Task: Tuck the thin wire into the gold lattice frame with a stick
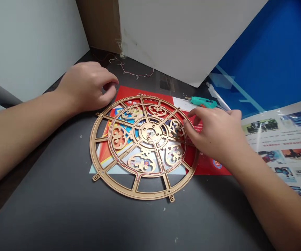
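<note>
A round gold-coloured openwork frame (150, 195) with spokes and scroll ornaments lies flat in front of me. Thin reddish wires (163, 172) run along its inner ring and one spoke toward the hub. My left hand (91, 85) is loosely curled beside the frame's upper left rim, with nothing visible between thumb and index finger. At the right side of the frame, my right hand (213, 130) has its thumb and fingers bent together at the inner ring. Whatever its fingertips pinch there is hidden or too small to make out.
Under the frame is a red printed sheet (208, 165) on the dark grey table (69, 209). A teal glue gun (203, 102) lies behind my right hand. Loose thin wire (137, 75) rests at the back, near white panels (166, 35). A printed plastic sheet (284, 139) spreads at right.
</note>
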`<state>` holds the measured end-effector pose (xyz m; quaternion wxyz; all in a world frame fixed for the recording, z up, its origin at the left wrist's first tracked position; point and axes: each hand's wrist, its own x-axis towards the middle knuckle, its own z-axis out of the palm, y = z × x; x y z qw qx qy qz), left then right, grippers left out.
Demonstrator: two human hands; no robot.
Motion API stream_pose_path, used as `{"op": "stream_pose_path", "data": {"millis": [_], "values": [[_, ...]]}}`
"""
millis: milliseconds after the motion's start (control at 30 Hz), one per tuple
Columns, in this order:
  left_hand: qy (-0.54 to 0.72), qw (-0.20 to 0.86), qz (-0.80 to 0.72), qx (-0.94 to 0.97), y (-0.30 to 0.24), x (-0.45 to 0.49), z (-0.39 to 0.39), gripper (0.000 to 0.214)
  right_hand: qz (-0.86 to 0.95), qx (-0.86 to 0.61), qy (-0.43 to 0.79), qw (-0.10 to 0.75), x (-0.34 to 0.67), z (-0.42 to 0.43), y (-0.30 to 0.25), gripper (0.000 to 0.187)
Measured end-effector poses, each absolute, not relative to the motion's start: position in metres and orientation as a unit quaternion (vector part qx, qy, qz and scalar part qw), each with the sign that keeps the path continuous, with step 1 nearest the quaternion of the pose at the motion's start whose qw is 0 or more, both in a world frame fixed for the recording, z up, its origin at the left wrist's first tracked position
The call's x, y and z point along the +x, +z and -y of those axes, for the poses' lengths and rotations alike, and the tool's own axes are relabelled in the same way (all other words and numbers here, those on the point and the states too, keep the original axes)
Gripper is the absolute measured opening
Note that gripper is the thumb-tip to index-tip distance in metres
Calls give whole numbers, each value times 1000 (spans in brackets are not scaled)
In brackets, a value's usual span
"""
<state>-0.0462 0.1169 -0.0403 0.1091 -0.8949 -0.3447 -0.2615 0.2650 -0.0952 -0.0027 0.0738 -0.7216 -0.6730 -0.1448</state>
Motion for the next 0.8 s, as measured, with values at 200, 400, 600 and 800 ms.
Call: {"op": "stream_pose_path", "data": {"millis": [200, 400, 600, 800], "values": [[-248, 80, 316, -912, -33, -37, -106, 60, 626, -774, -87, -40, 259, 88, 3, 40], [-233, -32, 342, -910, -41, -43, -124, 65, 632, -774, -24, 12, 265, 82, -2, 49], [-224, -105, 353, -902, -44, -44, -131, 67, 578, -781, 119, 205, 276, 75, -11, 47], [-216, -145, 367, -893, -46, -48, -134, 59, 458, -733, 295, 407, 281, 73, -13, 38]]}}
